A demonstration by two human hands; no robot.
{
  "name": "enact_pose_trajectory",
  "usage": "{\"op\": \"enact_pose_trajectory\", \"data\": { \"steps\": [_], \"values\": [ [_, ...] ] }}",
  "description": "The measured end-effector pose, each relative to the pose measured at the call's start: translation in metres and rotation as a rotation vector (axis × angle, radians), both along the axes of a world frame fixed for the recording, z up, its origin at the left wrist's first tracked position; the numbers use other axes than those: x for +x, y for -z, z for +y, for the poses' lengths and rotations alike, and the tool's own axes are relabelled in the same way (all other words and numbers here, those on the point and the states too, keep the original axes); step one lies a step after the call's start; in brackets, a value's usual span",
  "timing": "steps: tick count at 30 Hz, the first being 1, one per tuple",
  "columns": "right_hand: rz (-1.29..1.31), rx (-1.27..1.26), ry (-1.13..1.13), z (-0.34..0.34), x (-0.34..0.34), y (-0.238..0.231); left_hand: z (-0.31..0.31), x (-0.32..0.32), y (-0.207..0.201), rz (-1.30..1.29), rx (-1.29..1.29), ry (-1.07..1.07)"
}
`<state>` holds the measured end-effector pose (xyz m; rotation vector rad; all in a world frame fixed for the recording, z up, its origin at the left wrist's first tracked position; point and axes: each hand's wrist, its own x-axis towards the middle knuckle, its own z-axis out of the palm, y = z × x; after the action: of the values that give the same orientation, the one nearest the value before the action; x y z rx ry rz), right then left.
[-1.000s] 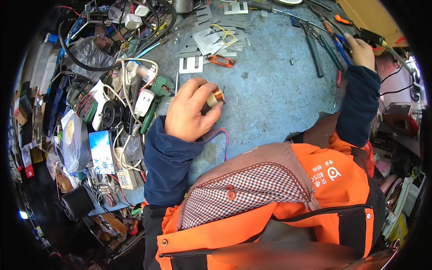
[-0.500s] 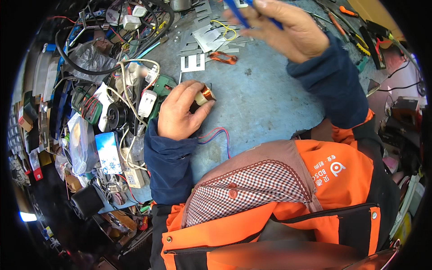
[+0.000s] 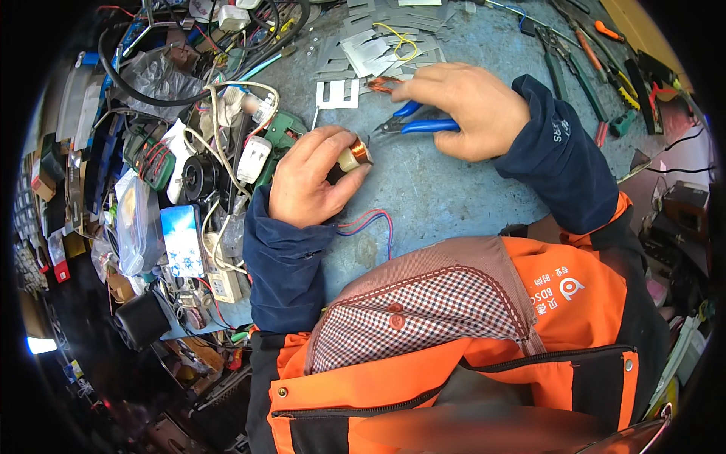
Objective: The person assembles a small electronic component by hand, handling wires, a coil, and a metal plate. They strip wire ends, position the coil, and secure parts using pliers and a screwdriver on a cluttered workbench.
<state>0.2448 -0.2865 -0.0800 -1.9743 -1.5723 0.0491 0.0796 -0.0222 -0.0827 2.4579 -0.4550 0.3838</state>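
My left hand (image 3: pixel 310 175) is closed round a small coil (image 3: pixel 357 154), a pale bobbin wound with copper wire. A red and a blue lead (image 3: pixel 378 217) run out from below that hand across the bench. In my right hand (image 3: pixel 476 110) are cutting pliers (image 3: pixel 427 125) with blue handles, their dark jaws pointing left toward the coil, a short gap apart from it. The handles stand spread. Just beyond the jaws lies a loose bundle of copper wire (image 3: pixel 383 83). An E-shaped metal plate (image 3: pixel 337 94) lies flat beyond my left hand.
Grey metal laminations (image 3: pixel 370 54) with a yellow wire loop (image 3: pixel 406 47) lie at the far side of the blue bench (image 3: pixel 469 197). Cables, plugs and a white power adapter (image 3: pixel 252 159) crowd the left. Long-handled tools (image 3: pixel 578 76) lie at the far right.
My right hand has come down and nearer with the blue pliers, bringing them beside the coil. My left hand keeps its hold on the coil, almost unmoved.
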Motion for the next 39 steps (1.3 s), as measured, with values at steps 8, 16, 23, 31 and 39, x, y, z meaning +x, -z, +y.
{"op": "enact_pose_trajectory", "data": {
  "steps": [8, 16, 23, 31, 39],
  "values": [
    [-0.033, -0.06, 0.001, 0.003, -0.004, -0.001, -0.001, -0.001, -0.001, -0.001, 0.002, -0.012],
    [0.041, -0.035, 0.002, 0.005, -0.009, -0.001, -0.002, -0.001, -0.002, 0.011, 0.0, -0.014],
    [-0.145, -0.012, 0.173, -0.004, 0.001, -0.02, -0.001, -0.002, -0.002, 0.004, -0.007, -0.015],
    [-0.438, 0.127, 0.446, -0.013, 0.038, 0.005, 0.0, -0.003, -0.002, 0.015, 0.017, -0.009],
    [-0.184, -0.042, 0.417, 0.035, -0.001, 0.029, -0.002, -0.003, -0.007, 0.044, 0.077, -0.031]
  ]
}}
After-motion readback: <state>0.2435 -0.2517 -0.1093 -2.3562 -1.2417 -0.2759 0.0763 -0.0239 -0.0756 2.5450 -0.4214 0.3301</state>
